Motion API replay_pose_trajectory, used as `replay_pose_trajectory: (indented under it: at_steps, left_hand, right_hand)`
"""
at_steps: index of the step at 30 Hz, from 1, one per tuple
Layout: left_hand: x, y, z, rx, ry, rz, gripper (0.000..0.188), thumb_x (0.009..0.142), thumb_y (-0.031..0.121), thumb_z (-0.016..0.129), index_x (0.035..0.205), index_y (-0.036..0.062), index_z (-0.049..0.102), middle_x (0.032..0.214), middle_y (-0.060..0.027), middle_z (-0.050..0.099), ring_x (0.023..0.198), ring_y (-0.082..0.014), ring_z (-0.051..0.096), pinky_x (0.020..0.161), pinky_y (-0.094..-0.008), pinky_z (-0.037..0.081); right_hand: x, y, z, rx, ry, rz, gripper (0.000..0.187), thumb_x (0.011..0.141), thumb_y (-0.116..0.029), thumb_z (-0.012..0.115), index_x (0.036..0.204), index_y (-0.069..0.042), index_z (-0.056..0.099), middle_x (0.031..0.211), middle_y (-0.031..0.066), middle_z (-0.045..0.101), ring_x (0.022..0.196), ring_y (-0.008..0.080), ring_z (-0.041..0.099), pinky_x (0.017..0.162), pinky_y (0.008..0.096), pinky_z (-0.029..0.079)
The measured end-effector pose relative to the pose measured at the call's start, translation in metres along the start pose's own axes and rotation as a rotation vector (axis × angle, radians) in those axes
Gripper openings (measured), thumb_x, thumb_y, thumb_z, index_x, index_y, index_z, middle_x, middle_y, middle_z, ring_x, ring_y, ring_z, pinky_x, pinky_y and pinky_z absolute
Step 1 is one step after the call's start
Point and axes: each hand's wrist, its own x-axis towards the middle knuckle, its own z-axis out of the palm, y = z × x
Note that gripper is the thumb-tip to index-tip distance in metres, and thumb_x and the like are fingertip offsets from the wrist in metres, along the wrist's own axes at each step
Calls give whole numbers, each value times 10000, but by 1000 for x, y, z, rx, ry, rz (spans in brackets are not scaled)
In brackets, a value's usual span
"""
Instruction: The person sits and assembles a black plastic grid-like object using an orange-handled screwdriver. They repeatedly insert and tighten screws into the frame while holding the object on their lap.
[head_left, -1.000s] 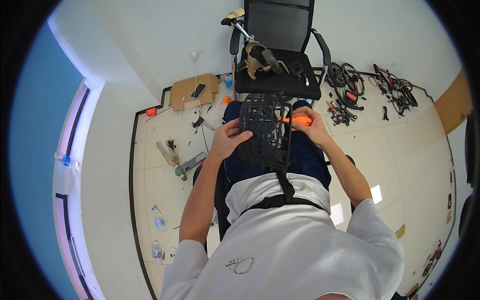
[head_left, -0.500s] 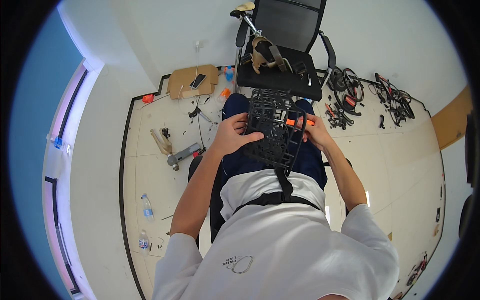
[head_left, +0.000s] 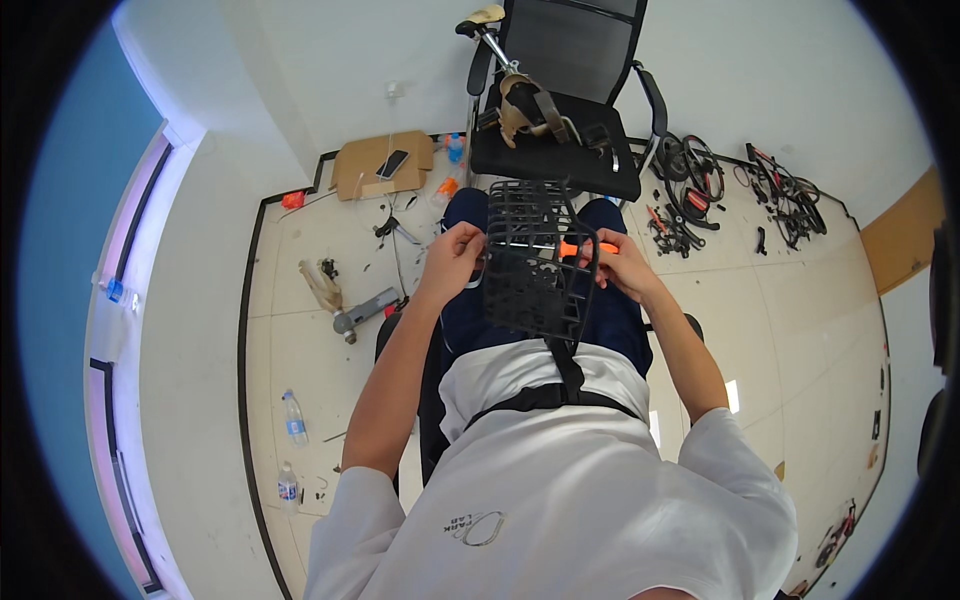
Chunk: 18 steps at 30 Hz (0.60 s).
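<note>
A black plastic basket (head_left: pixel 528 300) with a grid of slots rests across my thighs. My right hand (head_left: pixel 624 268) is closed round the orange handle of a screwdriver (head_left: pixel 569 249) at the basket's right side. The metal shaft runs leftward through the basket. At the basket's left side, my left hand (head_left: pixel 452 262) has its fingers curled and pinched together near the line of the shaft. Whatever lies between those fingertips is too small or hidden to make out. A black strap (head_left: pixel 568 368) shows between the basket and my waist.
Ahead, a black office chair (head_left: pixel 550 165) carries a saddle on a post (head_left: pixel 487 28) and frame parts. Bicycle parts (head_left: pixel 690 200) lie on the floor at right. A grey power tool (head_left: pixel 365 312), bottles (head_left: pixel 294 418) and a cardboard sheet (head_left: pixel 350 165) with a phone (head_left: pixel 393 164) are at left.
My left hand has drawn back leftward; its thumb, earlier stretched over the basket, is now curled in to the fingers. The basket and the screwdriver have shifted slightly left.
</note>
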Motion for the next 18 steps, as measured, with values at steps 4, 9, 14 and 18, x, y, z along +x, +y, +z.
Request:
replay_pose_trajectory:
  at_steps: [4,9,14,18]
  left_hand:
    - [0,-7,-1,417,105,166,123,990,84,489,917,-2,538,751,-112,576,681,-180,542,649,-302,445]
    - [-7,-9,5,393,94,261,107,1005,74,422,936,8,470,711,-129,477,648,-204,462,638,-317,397]
    - [-3,-5,5,336,69,241,141,1029,108,387,920,31,434,709,-90,452,646,-172,445,636,-306,398]
    - [-4,1,6,327,63,247,151,1034,119,387,912,44,436,703,-63,440,645,-153,438,627,-303,399]
  right_hand:
    - [1,-4,11,9,-33,-3,178,909,-146,681,950,-4,582,795,107,655,486,89,543,413,210,416]
    - [-2,-2,13,3,-24,-12,192,930,-184,663,923,-14,574,749,94,637,430,64,469,374,193,333]
    - [-2,0,10,136,-50,154,281,997,-295,559,871,-46,526,681,68,592,393,36,360,354,186,231]
    - [-4,-3,7,124,-79,153,227,982,-252,585,916,-49,509,687,70,582,403,48,372,362,192,232]
